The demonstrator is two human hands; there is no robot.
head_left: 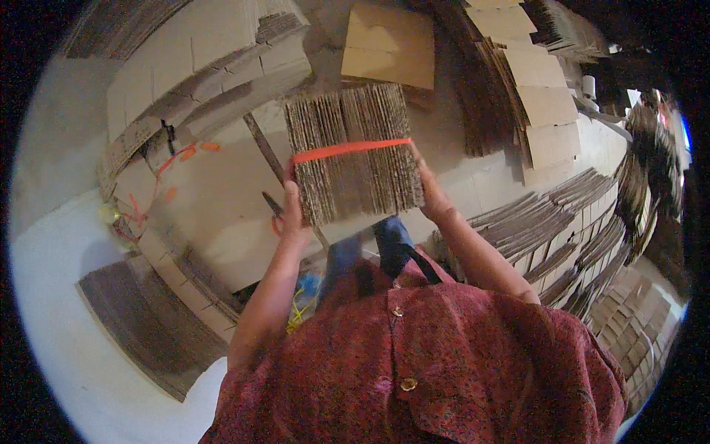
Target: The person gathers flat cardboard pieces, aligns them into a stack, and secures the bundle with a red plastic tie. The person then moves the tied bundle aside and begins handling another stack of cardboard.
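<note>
Between my two hands I hold a thick bundle of cardboard pieces (351,185), edges facing up, with an orange strap (351,149) around its middle. My left hand (293,207) presses against the bundle's left side, and my right hand (435,191) grips its right side; the fingers of both are partly hidden behind it. A pair of scissors with orange handles (276,223) shows just left of my left hand, over a brown cardboard surface. Several orange strap scraps (188,152) lie farther left on that surface.
Cardboard stacks (274,55) stand at the far left, and a leaning row of sheets (543,111) at the far right. Rows of cardboard (547,214) fill the right side. A dark cardboard stack (151,318) lies at the near left. Yellow string (299,311) shows beside my left forearm.
</note>
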